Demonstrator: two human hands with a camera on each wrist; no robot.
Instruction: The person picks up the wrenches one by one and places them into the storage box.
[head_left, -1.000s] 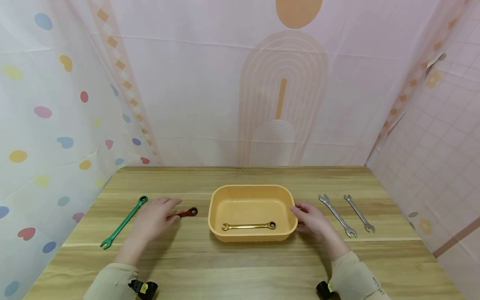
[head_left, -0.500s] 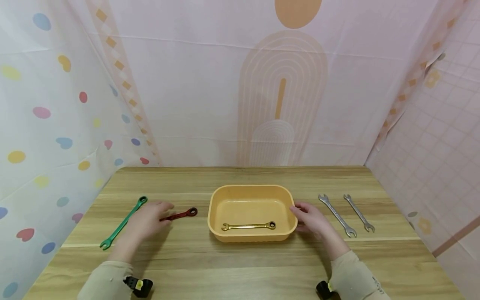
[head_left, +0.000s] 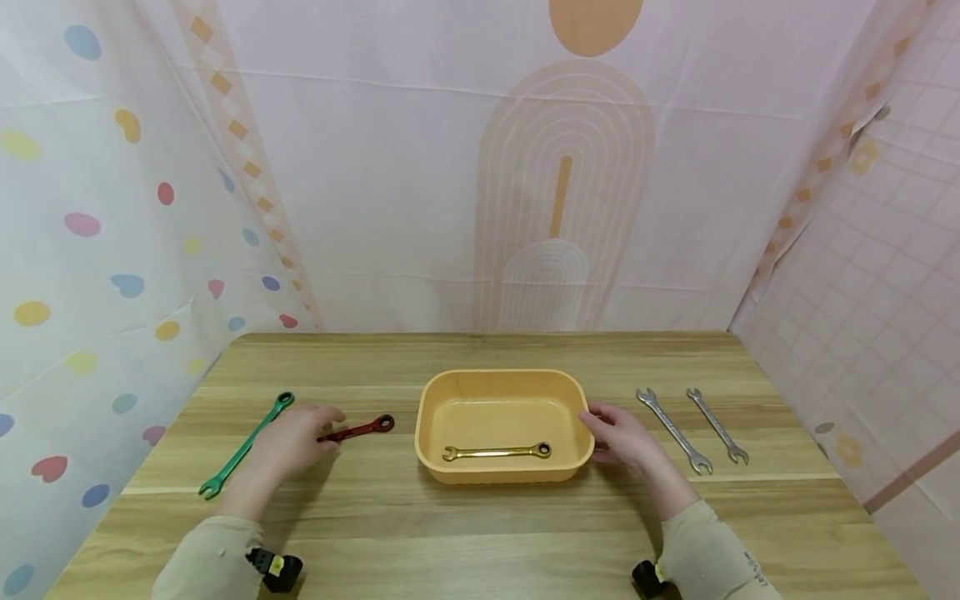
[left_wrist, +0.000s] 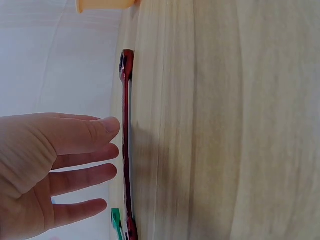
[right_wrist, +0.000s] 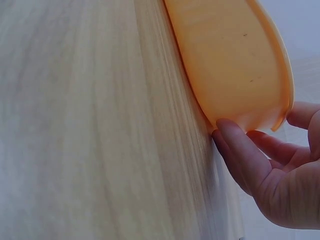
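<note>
A dark red ratcheting combination wrench point(head_left: 360, 428) lies on the table, its ring end toward the tub. My left hand point(head_left: 292, 437) hovers over its other end, which is hidden in the head view. In the left wrist view, the fingers point(left_wrist: 85, 178) are spread and fairly straight, fingertips close beside the wrench shaft with nothing between them. At the right end of a yellow plastic tub point(head_left: 502, 477), my right hand point(head_left: 626, 437) holds the rim and outer wall between thumb and fingers. Inside the tub is a gold combination wrench point(head_left: 497, 452).
A green combination wrench point(head_left: 243, 450) lies at the left, partly behind the left hand. Two silver open-end wrenches lie at the right, a larger wrench point(head_left: 675, 431) and a smaller wrench point(head_left: 718, 427). A patterned cloth point(head_left: 375, 208) hangs behind the table point(head_left: 465, 542).
My left hand has let go of the red wrench and drawn back a little to the left, uncovering more of its shaft. The right hand and the tub stay in place.
</note>
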